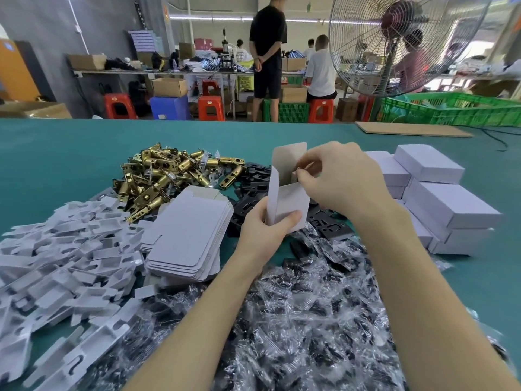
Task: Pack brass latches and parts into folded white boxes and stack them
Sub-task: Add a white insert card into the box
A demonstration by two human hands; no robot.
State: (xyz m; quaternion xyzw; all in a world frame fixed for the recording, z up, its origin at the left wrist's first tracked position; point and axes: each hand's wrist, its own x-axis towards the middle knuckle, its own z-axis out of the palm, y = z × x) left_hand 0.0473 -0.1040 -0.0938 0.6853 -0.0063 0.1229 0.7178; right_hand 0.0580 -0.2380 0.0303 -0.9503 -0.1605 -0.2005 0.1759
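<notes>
Status: well short of done. A batch of closed white boxes (448,198) is already stacked on the right, a couple of layers high, but big supplies remain: a heap of brass latches (172,176) on the far left, a stack of flat unfolded boxes (186,235) just near of it, black plates (253,179) behind and beside the hands, white card inserts (64,249) spread on the near left, and a large pile of clear parts bags (310,306) in the near centre. So many more cycles to go, by the look of it. Current cycle: one erected box (286,198) is held upright over the green table (56,153), centre of scene, top flap open and pointing far. Left hand (267,227) grips its lower end, thumb pressed across the near face, other fingers wrapped behind and hidden. Right hand (341,176) is at the open mouth, thumb and forefinger pinched together on something small, apparently a flap or a part going in; can't tell which. Remaining fingers curled, not spread. Box isn't closed yet.
</notes>
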